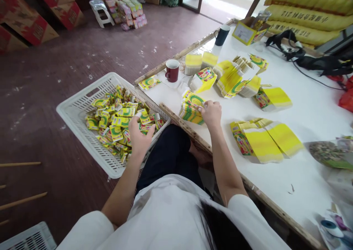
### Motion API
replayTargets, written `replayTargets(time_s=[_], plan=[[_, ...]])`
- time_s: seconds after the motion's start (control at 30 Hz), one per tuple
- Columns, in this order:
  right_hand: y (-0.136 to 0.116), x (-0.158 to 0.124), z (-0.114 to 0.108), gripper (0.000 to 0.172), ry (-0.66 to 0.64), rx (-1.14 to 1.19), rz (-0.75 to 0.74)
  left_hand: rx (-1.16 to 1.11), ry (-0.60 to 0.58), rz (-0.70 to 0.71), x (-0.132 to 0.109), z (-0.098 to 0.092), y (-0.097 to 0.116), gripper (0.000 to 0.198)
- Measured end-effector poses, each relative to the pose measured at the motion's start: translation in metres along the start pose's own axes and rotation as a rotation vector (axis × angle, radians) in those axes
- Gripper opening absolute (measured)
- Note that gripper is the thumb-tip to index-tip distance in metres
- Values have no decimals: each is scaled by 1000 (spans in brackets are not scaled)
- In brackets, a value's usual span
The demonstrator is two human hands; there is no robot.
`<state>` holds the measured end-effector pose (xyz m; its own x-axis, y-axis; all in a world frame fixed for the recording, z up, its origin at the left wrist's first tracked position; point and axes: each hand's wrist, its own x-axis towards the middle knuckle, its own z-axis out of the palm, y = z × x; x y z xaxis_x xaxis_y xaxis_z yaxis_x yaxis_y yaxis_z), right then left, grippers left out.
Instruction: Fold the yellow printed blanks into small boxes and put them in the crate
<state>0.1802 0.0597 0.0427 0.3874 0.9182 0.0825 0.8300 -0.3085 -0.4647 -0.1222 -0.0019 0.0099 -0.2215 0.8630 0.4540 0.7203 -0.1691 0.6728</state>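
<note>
My left hand hangs over a white plastic basket, its thumb and fingers apart. Below and around it lie many small yellow-and-green boxes, heaped loosely in the basket. One small box shows close beyond the fingers; whether they touch it I cannot tell. At the table edge, my right hand has its fingers closed at the right end of a row of flat folded yellow-and-green cartons. The fingertips partly cover that end of the row.
More carton stacks lie on the white table, among them a yellow pair at right. A red mug and a dark mug stand near the far edge. A wooden strip borders the table. Black cables lie at back right.
</note>
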Motion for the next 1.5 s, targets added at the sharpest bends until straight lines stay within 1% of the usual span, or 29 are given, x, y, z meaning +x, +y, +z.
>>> replayTargets(time_s=[0.1, 0.23, 0.27, 0.33, 0.43, 0.57, 0.67, 0.73, 0.8, 0.87, 0.9, 0.93, 0.97, 1.0, 1.07, 1.1, 1.13, 1.2, 1.23, 1.27, 1.3, 1.33, 1.43, 1.5], plan=[[-3, 8, 7, 24, -59, -63, -3, -138, -134, -2, -11, 10, 14, 42], [1, 8, 17, 13, -59, -33, -60, -271, -278, -48, -22, 22, 22, 32], [2, 9, 19, 14, -47, -29, -67, -285, -306, -54, -24, 23, 23, 31], [4, 10, 21, 22, -8, -42, -44, -303, -354, -52, -26, 26, 26, 29], [6, 14, 20, 32, -2, -92, 8, -344, -396, -48, -28, 28, 30, 28], [4, 22, 14, 34, -85, -134, 13, -384, -412, -74, -30, 28, 35, 28], [-2, 23, 9, 37, -127, -101, 24, -414, -430, -94, -32, 28, 36, 28], [-5, 19, 4, 37, -131, -42, 26, -460, -452, -132, -34, 30, 36, 30], [-7, 7, -1, 34, -84, 56, 12, -542, -510, -214, -37, 34, 36, 37], [-8, -13, -5, 30, -16, 187, -42, -666, -590, -310, -40, 39, 38, 52], [-10, -27, -5, 27, 1, 260, -83, -743, -620, -351, -41, 42, 41, 62], [-11, -42, -4, 24, -15, 330, -134, -823, -629, -382, -42, 44, 45, 71], [-14, -59, -1, 21, -62, 400, -186, -905, -614, -410, -41, 46, 49, 75], [-17, -76, 4, 20, -155, 477, -242, -985, -578, -438, -40, 47, 55, 76], [-24, -109, 16, 22, -412, 707, -323, -1132, -463, -514, -35, 48, 67, 68], [-29, -124, 23, 24, -489, 853, -309, -1197, -383, -560, -32, 47, 73, 62], [-32, -135, 29, 28, -516, 980, -281, -1259, -296, -608, -29, 47, 78, 58], [-38, -150, 40, 41, -512, 1145, -225, -1357, -125, -696, -25, 48, 83, 55], [-39, -153, 44, 48, -502, 1173, -209, -1381, -64, -730, -25, 49, 84, 56], [-39, -153, 46, 53, -497, 1171, -201, -1385, -35, -751, -25, 51, 82, 58], [-38, -151, 46, 55, -492, 1150, -194, -1368, -35, -756, -27, 52, 80, 59], [-35, -147, 46, 52, -482, 1125, -188, -1336, -59, -737, -30, 54, 76, 60], [-22, -132, 39, 34, -424, 1087, -169, -1211, -160, -597, -39, 54, 64, 59], [-12, -124, 33, 25, -407, 1078, -178, -1136, -193, -549, -42, 50, 56, 52]])
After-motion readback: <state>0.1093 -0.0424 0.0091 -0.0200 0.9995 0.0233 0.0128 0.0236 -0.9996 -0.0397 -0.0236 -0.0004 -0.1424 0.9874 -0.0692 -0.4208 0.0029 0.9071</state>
